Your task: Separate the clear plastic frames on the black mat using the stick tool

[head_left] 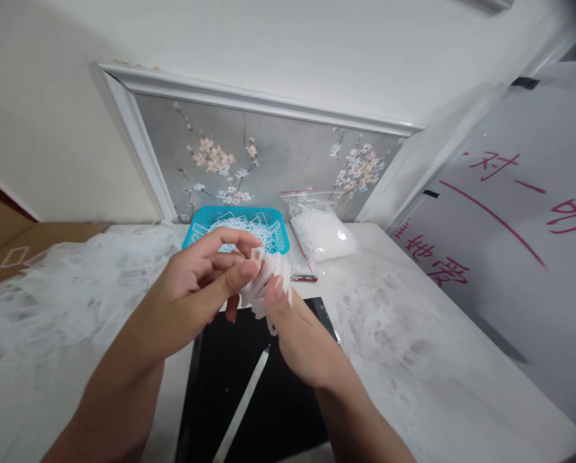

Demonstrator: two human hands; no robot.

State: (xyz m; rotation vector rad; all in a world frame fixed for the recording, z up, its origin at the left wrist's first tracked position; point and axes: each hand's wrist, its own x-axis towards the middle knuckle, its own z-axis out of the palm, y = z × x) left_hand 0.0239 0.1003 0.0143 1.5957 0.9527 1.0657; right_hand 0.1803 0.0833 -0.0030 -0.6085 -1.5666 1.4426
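A bunch of small, translucent white plastic frames (279,269) is held above a black flat board (234,379). My right hand (300,334) is closed around the bunch, its thumb lying across the pieces. From the left, my left hand (198,283) pinches one frame at the bunch's edge between thumb and forefinger. The other left fingers are curled and partly hidden. A white pen (244,402) lies on the board below my hands, its dark tip pointing away from me. Just behind my hands stands a blue basket (282,233) holding similar white frames.
A zip bag (324,235) of white pieces sits right of the basket, with a small red and silver object (304,278) before it. Loose frames pile up on the left (95,276) and spread on the right (389,321). A whiteboard (519,212) stands at right; cardboard (8,251) lies far left.
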